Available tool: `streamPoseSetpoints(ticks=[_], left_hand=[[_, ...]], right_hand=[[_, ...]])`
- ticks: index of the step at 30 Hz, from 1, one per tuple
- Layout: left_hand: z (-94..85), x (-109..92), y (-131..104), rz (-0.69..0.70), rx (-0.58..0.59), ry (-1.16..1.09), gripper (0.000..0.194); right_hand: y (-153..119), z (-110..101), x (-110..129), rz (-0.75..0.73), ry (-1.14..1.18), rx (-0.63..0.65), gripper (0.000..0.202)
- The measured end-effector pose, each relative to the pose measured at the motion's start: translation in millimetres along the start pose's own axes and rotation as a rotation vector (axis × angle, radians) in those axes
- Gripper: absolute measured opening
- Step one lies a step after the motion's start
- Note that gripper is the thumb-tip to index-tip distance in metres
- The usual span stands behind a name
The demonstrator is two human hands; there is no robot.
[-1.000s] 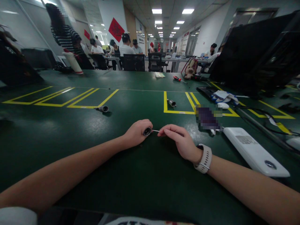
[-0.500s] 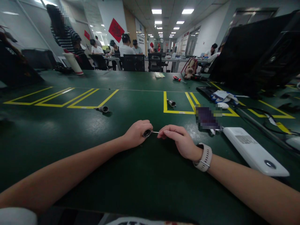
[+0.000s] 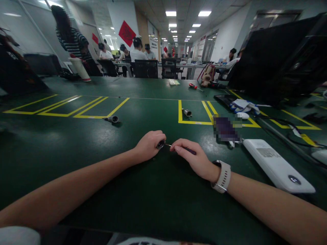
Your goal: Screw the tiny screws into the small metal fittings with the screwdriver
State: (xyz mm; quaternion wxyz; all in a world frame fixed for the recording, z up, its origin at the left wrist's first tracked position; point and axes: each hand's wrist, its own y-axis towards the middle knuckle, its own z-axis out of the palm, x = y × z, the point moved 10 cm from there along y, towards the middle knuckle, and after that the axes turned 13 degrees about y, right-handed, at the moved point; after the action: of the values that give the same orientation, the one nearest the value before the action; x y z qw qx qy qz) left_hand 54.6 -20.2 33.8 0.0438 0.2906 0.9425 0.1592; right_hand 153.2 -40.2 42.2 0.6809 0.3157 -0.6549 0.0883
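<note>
My left hand [image 3: 148,146] is closed around a round metal connector shell [image 3: 160,145], its hollow end facing me. A thin-shafted screwdriver [image 3: 190,151] with a dark handle is pinched in my right hand [image 3: 196,160]. The shaft points left and its tip meets the side of the shell; the exact contact is hidden by my fingers. On the green table [image 3: 143,197], just below my left hand, lies a tiny ring-like part [image 3: 154,159]. Two similar metal connectors rest farther off, one at the left [image 3: 112,119] and another inside a yellow taped box [image 3: 187,112].
To the right lie a white power bank [image 3: 278,165], a phone [image 3: 226,128], cables and a blue-white cloth [image 3: 244,105]. A red-handled screwdriver [image 3: 194,86] sits at the back. A dark monitor [image 3: 270,54] stands far right. Several people are in the background.
My right hand has rolled and shifted slightly, so the screwdriver's dark handle now shows. Its shaft slants more. My left hand and the connector stay nearly still.
</note>
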Motion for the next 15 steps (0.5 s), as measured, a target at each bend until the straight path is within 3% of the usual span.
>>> streamPoseSetpoints(ticks=[6,15], left_hand=[[0.5,1,0,0.020,-0.010,-0.049,0.009],[1.0,7,2,-0.054,0.003,-0.149,0.013]], right_hand=[[3,-11,-28,0.144,0.305,-0.067,0.021],[2,-11,-25,0.111,0.273,-0.067,0.020]])
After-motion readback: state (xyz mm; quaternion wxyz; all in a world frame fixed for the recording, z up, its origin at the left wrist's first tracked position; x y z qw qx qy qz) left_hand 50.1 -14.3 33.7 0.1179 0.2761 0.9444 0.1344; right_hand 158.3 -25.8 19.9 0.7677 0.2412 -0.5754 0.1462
